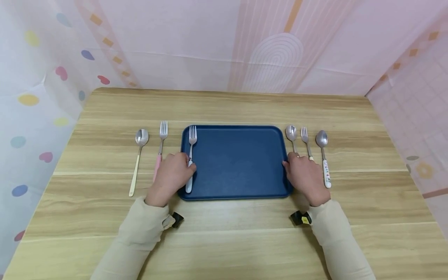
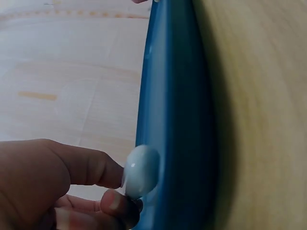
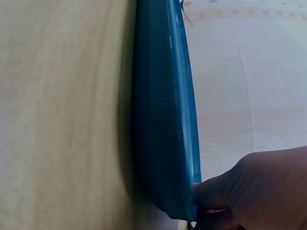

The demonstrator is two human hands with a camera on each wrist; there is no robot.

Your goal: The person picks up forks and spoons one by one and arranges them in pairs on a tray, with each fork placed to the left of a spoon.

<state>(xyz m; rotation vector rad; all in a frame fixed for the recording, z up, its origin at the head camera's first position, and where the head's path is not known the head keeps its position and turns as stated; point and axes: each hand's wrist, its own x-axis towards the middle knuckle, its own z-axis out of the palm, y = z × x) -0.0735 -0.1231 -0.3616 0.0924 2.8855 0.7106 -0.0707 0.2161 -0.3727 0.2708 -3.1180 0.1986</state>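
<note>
Head view: navy tray (image 1: 238, 163) sits mid-frame on wood-grain table (image 1: 231, 241). L hand (image 1: 173, 171) is at tray's left edge, its fingers pinching the pale-handled fork (image 1: 191, 151), which stands approx. upright in frame along tray's left side, tines up. Under/beside that hand, pink-handled fork (image 1: 160, 149); further left, cream-handled spoon (image 1: 137, 161), clear of the hand. R hand (image 1: 305, 173) is at tray's right edge, fingers curled, thumb by the rim; can't tell if they pinch tray or the nearest spoon (image 1: 291, 134), whose handle runs under the hand. Small fork (image 1: 306, 142) next to it, handle also partly hidden; then white-handled spoon w/ printed pattern (image 1: 324, 159), far right of the group. Patterned pale curtain (image 1: 196, 46) across top of frame, beige sleeves (image 1: 140, 229) at bottom.

L wrist view: thumb & fingers pinch the fork's rounded handle end, lower left of centre, right against tray wall; table on right side of frame.

R wrist view: thumb tip touches tray rim, bottom right; other fingers mostly hidden, so exact hold unclear. Table fills left side.
</note>
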